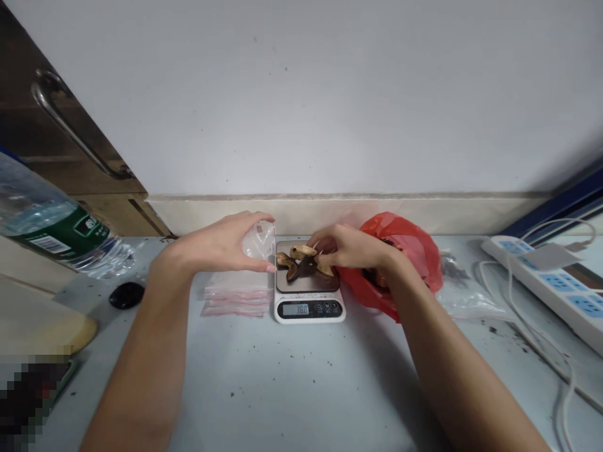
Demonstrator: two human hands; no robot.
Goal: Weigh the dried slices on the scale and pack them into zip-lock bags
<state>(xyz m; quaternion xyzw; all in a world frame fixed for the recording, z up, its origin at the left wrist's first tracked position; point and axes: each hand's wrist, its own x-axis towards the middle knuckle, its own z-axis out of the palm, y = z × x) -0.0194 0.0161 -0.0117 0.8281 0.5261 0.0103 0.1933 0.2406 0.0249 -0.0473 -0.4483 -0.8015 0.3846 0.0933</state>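
My left hand [230,242] holds a clear zip bag [259,242] by its mouth, thumb and fingers spread at the two ends of the opening. The bag stands tilted at the left edge of a small white kitchen scale [309,317]. Brown, dried mushroom-like pieces [301,267] lie on the scale's metal plate. Over their right side, my right hand [342,245] has its fingers closed on one of the pieces. The scale's display [296,309] is lit with a reading that looks like 38.0. More flat zip bags [238,301] lie stacked left of the scale.
A red plastic bag [424,251] with dark pieces stands behind my right forearm. Farther right lie a filled clear bag [464,295], white cables and a power strip [551,276]. On the left are a water bottle [61,220] and a black oval object [127,295]. Dark crumbs dot the table.
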